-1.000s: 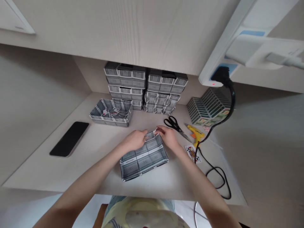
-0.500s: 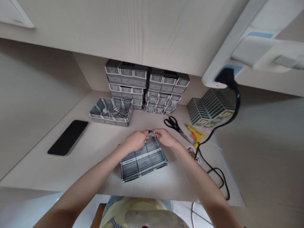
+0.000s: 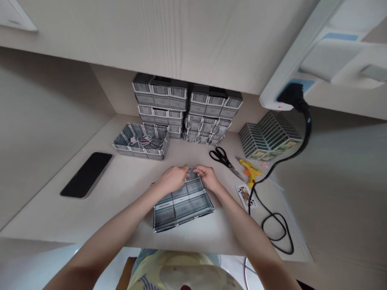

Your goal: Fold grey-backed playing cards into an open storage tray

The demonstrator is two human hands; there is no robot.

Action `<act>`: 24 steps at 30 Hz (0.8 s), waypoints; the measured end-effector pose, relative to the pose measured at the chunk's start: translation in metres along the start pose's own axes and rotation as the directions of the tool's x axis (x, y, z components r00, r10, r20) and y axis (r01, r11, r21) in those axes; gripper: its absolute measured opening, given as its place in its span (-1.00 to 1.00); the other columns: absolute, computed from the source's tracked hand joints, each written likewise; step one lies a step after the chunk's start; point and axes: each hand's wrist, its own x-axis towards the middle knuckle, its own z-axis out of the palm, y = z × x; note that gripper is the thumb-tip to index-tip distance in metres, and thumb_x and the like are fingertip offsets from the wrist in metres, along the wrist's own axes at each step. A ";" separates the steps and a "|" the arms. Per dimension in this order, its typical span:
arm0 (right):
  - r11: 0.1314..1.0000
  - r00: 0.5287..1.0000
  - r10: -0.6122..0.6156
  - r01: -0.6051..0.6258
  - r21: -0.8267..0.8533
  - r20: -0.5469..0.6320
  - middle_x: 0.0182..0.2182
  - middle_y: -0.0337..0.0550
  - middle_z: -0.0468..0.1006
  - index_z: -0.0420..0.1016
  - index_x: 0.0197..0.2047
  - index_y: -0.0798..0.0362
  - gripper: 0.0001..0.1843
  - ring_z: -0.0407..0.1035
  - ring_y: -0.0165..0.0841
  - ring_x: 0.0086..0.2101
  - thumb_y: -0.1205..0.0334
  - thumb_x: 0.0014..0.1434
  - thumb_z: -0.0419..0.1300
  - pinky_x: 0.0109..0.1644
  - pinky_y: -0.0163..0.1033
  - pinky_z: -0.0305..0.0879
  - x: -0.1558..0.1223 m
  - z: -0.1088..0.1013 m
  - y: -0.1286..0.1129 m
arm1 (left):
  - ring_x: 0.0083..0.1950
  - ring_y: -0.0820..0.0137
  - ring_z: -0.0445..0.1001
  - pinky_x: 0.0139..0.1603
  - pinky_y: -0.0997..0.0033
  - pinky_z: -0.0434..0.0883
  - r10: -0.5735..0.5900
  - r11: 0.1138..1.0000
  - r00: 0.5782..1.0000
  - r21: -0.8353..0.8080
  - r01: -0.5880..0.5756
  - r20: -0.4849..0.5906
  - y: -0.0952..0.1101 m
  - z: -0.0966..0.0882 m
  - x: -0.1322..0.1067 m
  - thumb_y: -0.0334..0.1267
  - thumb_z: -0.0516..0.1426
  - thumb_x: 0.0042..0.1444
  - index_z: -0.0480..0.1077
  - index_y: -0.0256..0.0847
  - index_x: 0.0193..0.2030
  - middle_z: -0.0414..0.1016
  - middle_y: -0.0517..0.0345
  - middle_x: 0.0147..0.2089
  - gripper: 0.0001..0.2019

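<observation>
Bending over the far side of a shallow tray made of patterned playing cards (image 3: 185,206), both your hands work close together, fingertips nearly meeting. Your left hand (image 3: 173,179) curls over the far wall and pinches it between thumb and forefinger, the knuckles hiding that corner from view. Your right hand (image 3: 208,177) comes in from the other side and pinches the same wall near its right end; the exact placement of its fingertips is too small to make out. The tray lies open side up on the pale desk (image 3: 130,213), right in front of you near the front edge, turned slightly askew, with pale strips running across its card-backed floor. Just beyond your right hand, black-handled scissors (image 3: 225,161) lie with their blades aimed toward a yellow glue gun (image 3: 250,170). A face card (image 3: 243,196) sits face up below the gun, crossed by a thin black cord (image 3: 292,241) that loops over the desk on your right. Near the gun's far side rest a pink scrap (image 3: 264,164) and some striped stacks (image 3: 258,137). Behind your hands, two piles of card boxes, one left (image 3: 160,102) and one right (image 3: 211,108), stand side by side at the back. To their left, a deeper open card box (image 3: 140,153) holds loose cards, and a black smartphone (image 3: 87,175) lies nearer you.
</observation>
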 end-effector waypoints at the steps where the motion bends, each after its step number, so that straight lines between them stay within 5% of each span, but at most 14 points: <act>1: 1.000 1.000 0.003 -0.003 -0.006 -0.010 -0.58 -0.29 0.37 0.43 -0.48 0.09 -0.73 0.22 -0.46 -0.50 0.11 0.06 0.03 -0.41 -0.40 0.12 0.000 0.001 0.000 | -0.28 0.20 0.50 -0.34 0.37 0.30 -0.004 1.000 1.000 -0.014 0.004 -0.003 0.000 0.001 0.001 -0.21 -0.07 0.16 0.31 -0.24 -0.15 0.51 -0.06 -0.35 -0.77; 7: 0.999 0.998 0.031 -0.033 0.039 0.049 -0.68 -0.35 0.18 0.28 -0.63 0.08 -0.67 0.10 -0.49 -0.59 0.06 0.04 0.06 -0.51 -0.40 0.04 0.000 -0.001 0.003 | -0.22 0.21 0.48 -0.28 0.38 0.31 -0.034 0.996 0.999 -0.086 0.034 -0.001 -0.014 -0.012 -0.006 -0.06 0.08 0.02 0.37 -0.17 -0.17 0.52 -0.02 -0.28 -0.71; 11: 0.987 0.995 0.035 -0.049 0.152 0.089 -0.56 -0.29 0.39 0.43 -0.49 0.10 -0.75 0.25 -0.45 -0.47 0.09 0.02 0.09 -0.37 -0.37 0.17 -0.003 -0.006 0.005 | -0.15 0.27 0.45 -0.18 0.43 0.32 -0.061 0.958 0.996 -0.275 0.075 0.060 -0.046 -0.024 -0.031 -0.04 0.16 -0.11 0.40 -0.09 -0.16 0.50 0.12 -0.15 -0.65; 15: 0.957 0.986 0.094 -0.128 0.259 0.138 -0.38 -0.19 0.54 0.53 -0.32 0.10 -0.74 0.36 -0.38 -0.34 0.13 -0.06 0.17 -0.22 -0.28 0.24 -0.005 -0.010 0.003 | -0.09 0.32 0.43 -0.04 0.38 0.32 -0.185 0.748 0.982 -0.653 0.116 -0.038 -0.062 -0.009 -0.057 -0.07 0.08 -0.03 0.38 -0.21 -0.15 0.48 0.09 -0.11 -0.66; 19: 0.933 0.966 0.173 -0.223 0.284 0.190 -0.37 -0.14 0.57 0.57 -0.37 0.11 -0.74 0.39 -0.36 -0.37 0.14 -0.14 0.24 -0.22 -0.23 0.27 -0.004 -0.012 0.002 | -0.06 0.28 0.42 -0.04 0.30 0.34 -0.348 0.501 0.934 -0.857 0.120 -0.073 -0.048 0.016 -0.064 -0.09 0.09 -0.02 0.35 -0.28 -0.10 0.46 0.00 -0.07 -0.62; 24: 0.923 0.963 0.175 -0.232 0.308 0.203 -0.31 -0.13 0.58 0.58 -0.37 0.07 -0.75 0.41 -0.35 -0.36 0.14 -0.17 0.26 -0.17 -0.20 0.29 -0.007 -0.013 0.000 | -0.12 0.28 0.43 -0.08 0.30 0.35 -0.441 0.434 0.896 -0.886 0.163 -0.051 -0.039 0.027 -0.053 -0.07 0.07 0.01 0.43 -0.25 -0.15 0.51 0.04 -0.13 -0.65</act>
